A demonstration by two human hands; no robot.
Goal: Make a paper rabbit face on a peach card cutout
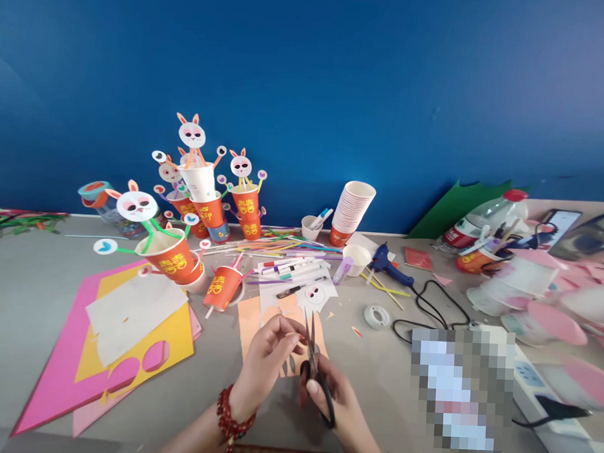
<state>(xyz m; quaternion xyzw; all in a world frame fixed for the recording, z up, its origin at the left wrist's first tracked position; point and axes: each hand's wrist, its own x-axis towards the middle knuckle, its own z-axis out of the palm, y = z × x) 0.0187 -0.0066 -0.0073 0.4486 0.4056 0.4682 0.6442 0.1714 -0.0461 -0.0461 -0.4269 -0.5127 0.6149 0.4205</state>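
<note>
Scissors in right-hand fingers

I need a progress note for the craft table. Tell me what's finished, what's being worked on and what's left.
Done: several bunny cup figures stand at the back. In hand: the right hand works scissors while the left hand pinches a small piece over the peach paper. Left, it seems: a stack of unused cups, one red cup lying on its side, and a cut-out bunny face.

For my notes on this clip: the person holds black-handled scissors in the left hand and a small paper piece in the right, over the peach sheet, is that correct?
Not quite: the head view shows the scissors in the right hand and the small paper piece in the left hand, over the peach sheet.
</note>
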